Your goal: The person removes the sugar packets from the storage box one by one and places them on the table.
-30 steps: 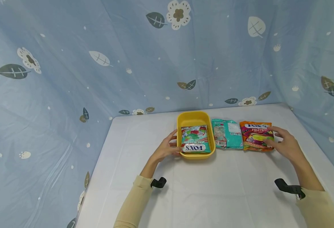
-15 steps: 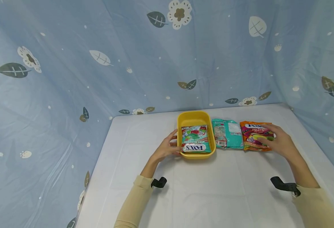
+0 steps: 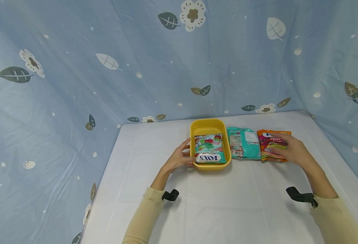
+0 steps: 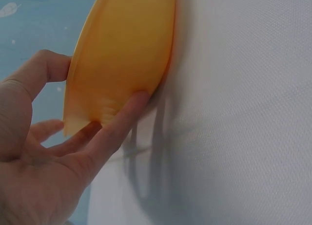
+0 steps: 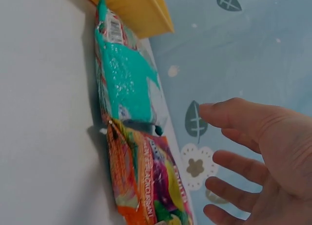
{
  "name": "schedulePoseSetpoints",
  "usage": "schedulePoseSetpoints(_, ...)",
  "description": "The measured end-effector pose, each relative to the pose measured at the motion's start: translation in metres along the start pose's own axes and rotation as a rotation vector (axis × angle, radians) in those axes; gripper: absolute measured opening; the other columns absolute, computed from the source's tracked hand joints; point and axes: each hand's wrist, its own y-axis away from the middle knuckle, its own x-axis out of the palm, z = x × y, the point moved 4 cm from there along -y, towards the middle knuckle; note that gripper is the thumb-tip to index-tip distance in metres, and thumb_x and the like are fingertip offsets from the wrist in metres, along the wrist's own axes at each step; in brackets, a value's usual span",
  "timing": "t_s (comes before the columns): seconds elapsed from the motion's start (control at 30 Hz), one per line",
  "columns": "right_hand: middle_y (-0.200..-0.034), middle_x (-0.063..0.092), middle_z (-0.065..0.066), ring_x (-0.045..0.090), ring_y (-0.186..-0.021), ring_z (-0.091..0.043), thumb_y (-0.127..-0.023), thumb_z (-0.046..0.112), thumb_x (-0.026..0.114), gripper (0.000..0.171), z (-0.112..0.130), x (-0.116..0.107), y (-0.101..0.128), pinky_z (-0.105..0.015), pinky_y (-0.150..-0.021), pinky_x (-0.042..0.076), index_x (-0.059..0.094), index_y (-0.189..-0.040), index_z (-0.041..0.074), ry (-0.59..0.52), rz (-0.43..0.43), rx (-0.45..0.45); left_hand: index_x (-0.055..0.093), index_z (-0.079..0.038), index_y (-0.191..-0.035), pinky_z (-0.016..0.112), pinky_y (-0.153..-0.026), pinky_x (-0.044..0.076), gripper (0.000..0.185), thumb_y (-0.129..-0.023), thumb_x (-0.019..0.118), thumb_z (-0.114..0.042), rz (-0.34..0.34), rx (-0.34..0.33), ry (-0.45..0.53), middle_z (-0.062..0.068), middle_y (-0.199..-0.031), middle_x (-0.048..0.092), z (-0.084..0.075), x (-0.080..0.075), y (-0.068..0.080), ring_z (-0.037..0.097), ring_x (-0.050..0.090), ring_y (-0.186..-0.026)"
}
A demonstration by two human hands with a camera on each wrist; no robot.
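A yellow tray [image 3: 209,122] stands on the white table [image 3: 227,200] with a green Fox's mint sweet bag [image 3: 209,149] lying inside. My left hand [image 3: 180,156] rests against the tray's left wall [image 4: 122,54]: straight fingers [image 4: 122,120] touch the wall and the thumb lies at the rim. Right of the tray a teal bag [image 3: 244,144] and an orange Fox's fruits bag [image 3: 268,147] lie flat, side by side. My right hand [image 3: 290,150] hovers over the orange bag's right part with fingers spread. In the right wrist view this hand [image 5: 243,152] stays clear of the orange bag [image 5: 146,186].
A blue cloth with leaf and flower prints [image 3: 136,67] walls the table at the back and on both sides. The teal bag [image 5: 126,84] lies between the tray [image 5: 136,10] and the orange bag. Bare white table stretches toward me.
My right hand has slid left and further over the orange bag, covering more of it. The left hand, the tray and the bags have not moved.
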Motion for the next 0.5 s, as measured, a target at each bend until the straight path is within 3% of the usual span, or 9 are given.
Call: schedulePoseSetpoints(0.5,-0.141,0.044,-0.035,0.04,-0.126,-0.053,-0.087,0.023,0.074,0.062,0.028,0.001,-0.005,-0.075,-0.096,0.039,0.05,-0.139,0.001,-0.005,-0.065,-0.142,0.02,-0.03,-0.157,0.041,-0.08,0.063,0.094,-0.083,0.073,-0.007,-0.001,-0.004,0.017,0.015,-0.152,0.036,0.0,0.0,0.001,0.039,0.052,-0.128)
